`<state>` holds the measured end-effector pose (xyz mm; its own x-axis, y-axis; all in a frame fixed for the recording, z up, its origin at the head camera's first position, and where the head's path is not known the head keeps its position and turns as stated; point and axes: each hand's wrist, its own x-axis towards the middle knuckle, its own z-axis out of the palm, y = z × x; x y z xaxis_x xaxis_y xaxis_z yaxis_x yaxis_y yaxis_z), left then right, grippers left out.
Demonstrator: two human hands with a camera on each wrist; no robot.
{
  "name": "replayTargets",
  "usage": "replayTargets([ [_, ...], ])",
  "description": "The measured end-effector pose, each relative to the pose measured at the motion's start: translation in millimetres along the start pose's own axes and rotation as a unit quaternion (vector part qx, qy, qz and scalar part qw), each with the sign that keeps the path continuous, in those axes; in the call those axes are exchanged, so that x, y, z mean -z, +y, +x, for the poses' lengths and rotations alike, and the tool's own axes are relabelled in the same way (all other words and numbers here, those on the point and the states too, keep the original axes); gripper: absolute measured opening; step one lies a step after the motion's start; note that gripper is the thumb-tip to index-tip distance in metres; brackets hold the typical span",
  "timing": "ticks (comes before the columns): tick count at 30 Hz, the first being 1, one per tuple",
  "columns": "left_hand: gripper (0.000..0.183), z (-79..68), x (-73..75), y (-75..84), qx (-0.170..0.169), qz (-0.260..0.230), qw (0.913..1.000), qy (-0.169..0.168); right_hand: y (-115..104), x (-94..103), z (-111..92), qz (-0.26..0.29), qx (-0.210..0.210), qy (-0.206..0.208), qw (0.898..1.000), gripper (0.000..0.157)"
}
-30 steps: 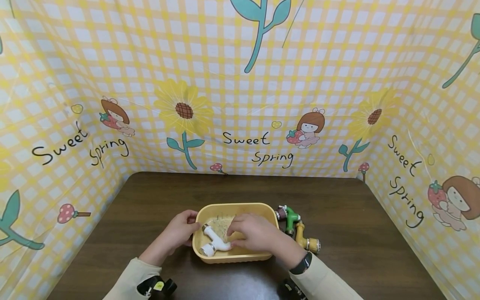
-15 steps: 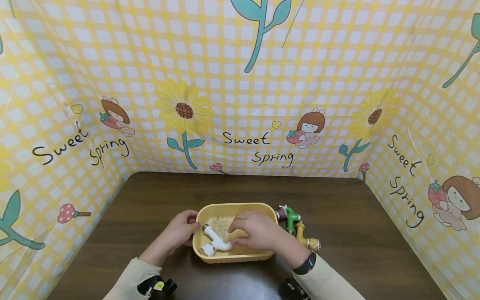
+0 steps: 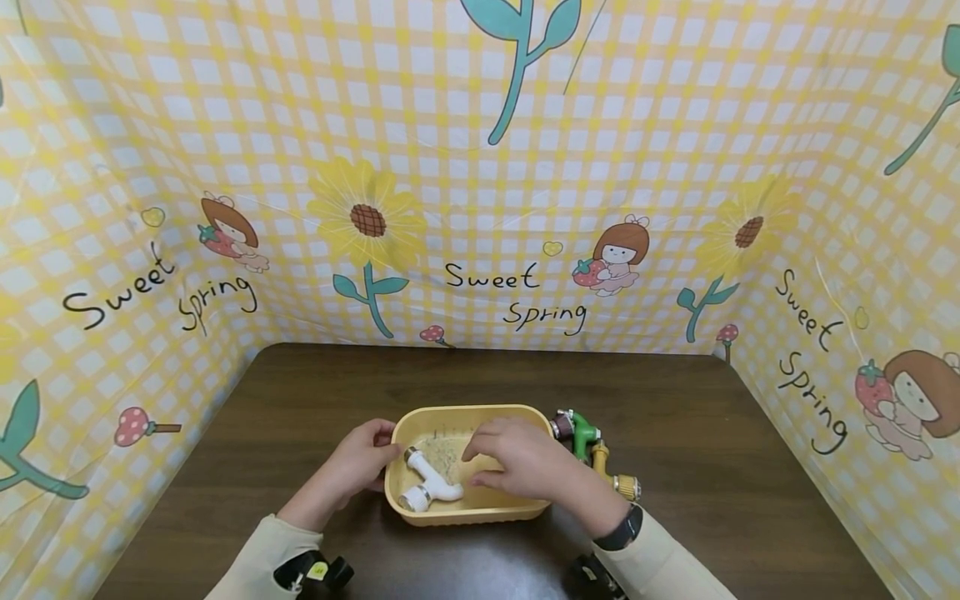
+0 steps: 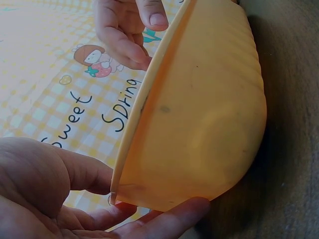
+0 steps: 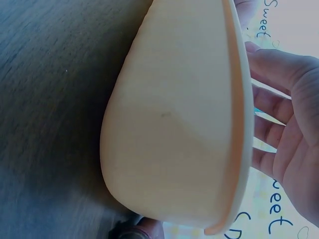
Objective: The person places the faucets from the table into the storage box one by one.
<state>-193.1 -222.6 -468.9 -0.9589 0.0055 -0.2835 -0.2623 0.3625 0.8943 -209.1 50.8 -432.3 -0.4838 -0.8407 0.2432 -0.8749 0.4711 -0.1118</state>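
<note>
Eases loosely spread right hand (image 3: 517, 460) away from white, branched plastic tap (image 3: 433, 487) inside oblong yellow plastic tub (image 3: 472, 516), gripping tub's rim with left hand (image 3: 363, 457).

We see a smooth matt plastic basin (image 3: 468, 518), glossy plastic-looking white tap (image 3: 433, 485) at its eight o'clock, shiny green tap (image 3: 582, 435) and ribbed-knobbed yellow tap (image 3: 600, 458) at three, sheened wood-look counter (image 3: 300, 392), creased cloth backdrop (image 3: 480, 192) at twelve.
</note>
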Motion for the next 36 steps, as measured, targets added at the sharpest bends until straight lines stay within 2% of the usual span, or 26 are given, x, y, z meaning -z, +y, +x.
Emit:
replayTargets([
  [29, 0.035, 0.7, -0.4, 0.0, 0.002, 0.002, 1.0000, 0.003, 8, 12.6, -19, 0.004, -0.021, 0.028, 0.999, 0.027],
  [36, 0.035, 0.6, -0.8, -0.6, 0.000, 0.003, 1.0000, 0.005, 8, 15.0, -23, 0.004, -0.014, 0.045, 0.999, 0.027],
])
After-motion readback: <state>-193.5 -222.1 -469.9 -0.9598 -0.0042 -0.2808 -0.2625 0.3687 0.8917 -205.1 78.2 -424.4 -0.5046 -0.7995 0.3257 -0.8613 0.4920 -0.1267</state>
